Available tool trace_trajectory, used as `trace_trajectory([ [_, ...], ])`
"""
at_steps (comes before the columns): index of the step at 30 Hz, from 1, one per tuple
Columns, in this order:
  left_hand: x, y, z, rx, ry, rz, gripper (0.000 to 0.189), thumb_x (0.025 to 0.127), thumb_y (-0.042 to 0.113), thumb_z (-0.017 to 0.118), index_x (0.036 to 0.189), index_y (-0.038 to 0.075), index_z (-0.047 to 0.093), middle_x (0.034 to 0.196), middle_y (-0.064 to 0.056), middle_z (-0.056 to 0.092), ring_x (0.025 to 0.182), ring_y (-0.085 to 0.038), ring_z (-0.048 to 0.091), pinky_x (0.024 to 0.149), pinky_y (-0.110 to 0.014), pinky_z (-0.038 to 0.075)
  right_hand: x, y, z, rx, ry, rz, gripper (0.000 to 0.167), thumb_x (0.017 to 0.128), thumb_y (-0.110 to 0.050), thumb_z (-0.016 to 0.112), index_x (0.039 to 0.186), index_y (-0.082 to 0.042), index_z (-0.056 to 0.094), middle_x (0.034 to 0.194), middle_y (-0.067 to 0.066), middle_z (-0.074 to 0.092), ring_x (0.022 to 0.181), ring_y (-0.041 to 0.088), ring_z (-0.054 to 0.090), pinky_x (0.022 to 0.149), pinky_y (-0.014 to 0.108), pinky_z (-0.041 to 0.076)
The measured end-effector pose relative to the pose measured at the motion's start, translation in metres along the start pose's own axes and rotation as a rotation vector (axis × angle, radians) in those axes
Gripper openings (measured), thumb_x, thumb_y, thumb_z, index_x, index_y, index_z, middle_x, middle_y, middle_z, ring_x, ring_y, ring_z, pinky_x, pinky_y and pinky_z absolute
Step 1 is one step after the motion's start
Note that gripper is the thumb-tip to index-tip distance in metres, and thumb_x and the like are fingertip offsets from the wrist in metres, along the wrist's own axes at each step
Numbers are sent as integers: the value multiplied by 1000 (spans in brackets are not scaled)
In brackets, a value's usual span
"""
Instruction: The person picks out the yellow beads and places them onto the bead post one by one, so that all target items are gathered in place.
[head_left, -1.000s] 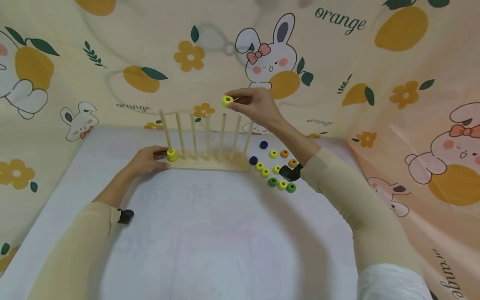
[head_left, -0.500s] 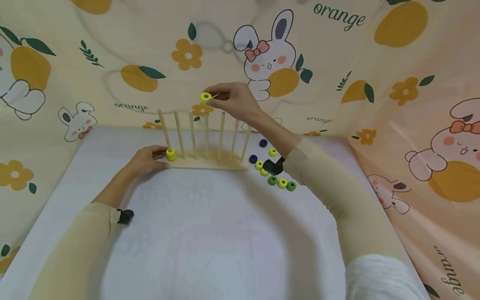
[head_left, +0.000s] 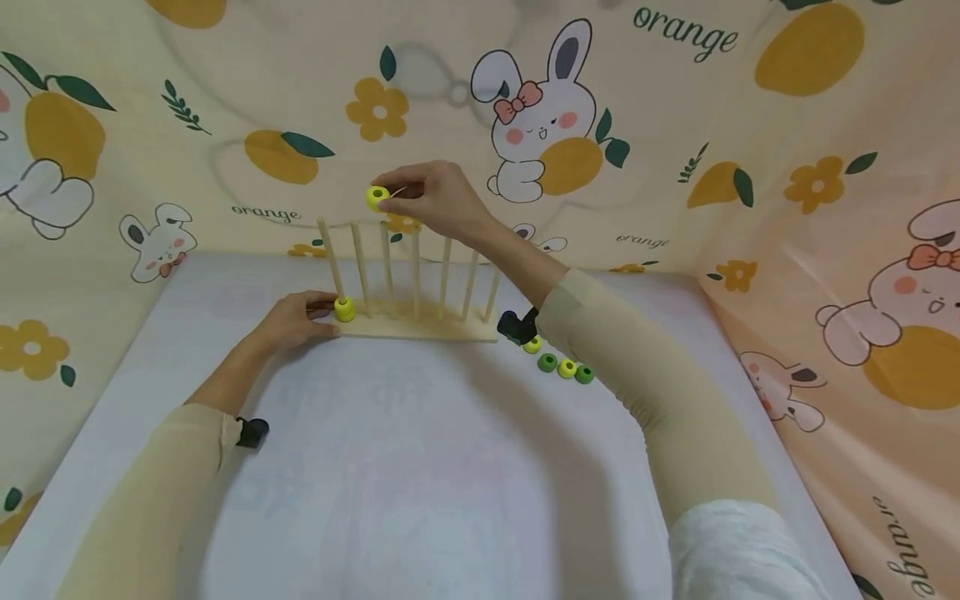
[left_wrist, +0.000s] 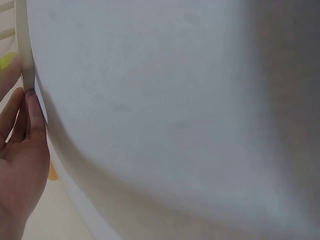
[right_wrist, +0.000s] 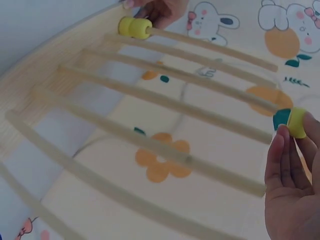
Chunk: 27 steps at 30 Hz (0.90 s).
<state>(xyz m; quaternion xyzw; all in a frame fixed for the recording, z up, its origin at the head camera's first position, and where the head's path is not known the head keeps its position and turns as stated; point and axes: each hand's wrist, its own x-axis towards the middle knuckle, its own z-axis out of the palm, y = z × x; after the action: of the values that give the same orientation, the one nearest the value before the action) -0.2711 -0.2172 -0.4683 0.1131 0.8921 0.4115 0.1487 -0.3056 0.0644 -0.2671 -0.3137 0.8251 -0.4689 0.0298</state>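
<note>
A wooden peg rack (head_left: pixel 420 332) with several upright pegs stands on the table. My left hand (head_left: pixel 296 321) grips its left end, thumb in front and fingers behind. Two yellow beads (right_wrist: pixel 134 28) sit stacked at the bottom of the leftmost peg, close to those fingers. Up above the rack, my right hand (head_left: pixel 442 200) pinches another yellow bead (head_left: pixel 372 201) between thumb and fingers. That bead is near the tops of the second and third pegs, apart from them in the head view. In the left wrist view, the left hand (left_wrist: pixel 25 165) touches the rack's end.
To the right of the rack lie loose beads, among them a green bead (head_left: pixel 547 362) and a yellow bead (head_left: pixel 567 369). My right forearm and its black wrist camera (head_left: pixel 517 327) hide others. A printed cloth (head_left: pixel 420 50) hangs behind the white table (head_left: pixel 375 467).
My right hand has carried the yellow bead leftward over the rack, from above the right-hand pegs to above the left ones. The left hand has stayed at the rack's end.
</note>
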Motion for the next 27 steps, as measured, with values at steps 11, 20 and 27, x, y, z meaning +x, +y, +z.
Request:
trace_trajectory([
  [11,2,-2,0,-18,4,-3,71,86,9,78,145,-7,42,144,-27,48,132,-39,49,112,-46,40,19,-7,18,-46,-38,29,33,90,-20,75,121,-9,72,109,0,73,93,7,69,84,19,55],
  [20,1,0,-3,-24,-15,-6,71,88,10,76,146,-8,40,147,-27,45,134,-39,47,113,-46,39,33,-10,29,-109,-42,24,31,91,-23,74,121,-13,72,108,-4,73,92,3,68,81,18,55],
  [27,0,0,-1,-15,-19,-18,71,89,10,75,147,-7,39,148,-26,44,135,-39,45,114,-46,38,38,-12,40,-102,-70,36,33,91,-24,75,121,-12,72,106,-4,73,93,3,66,82,17,54],
])
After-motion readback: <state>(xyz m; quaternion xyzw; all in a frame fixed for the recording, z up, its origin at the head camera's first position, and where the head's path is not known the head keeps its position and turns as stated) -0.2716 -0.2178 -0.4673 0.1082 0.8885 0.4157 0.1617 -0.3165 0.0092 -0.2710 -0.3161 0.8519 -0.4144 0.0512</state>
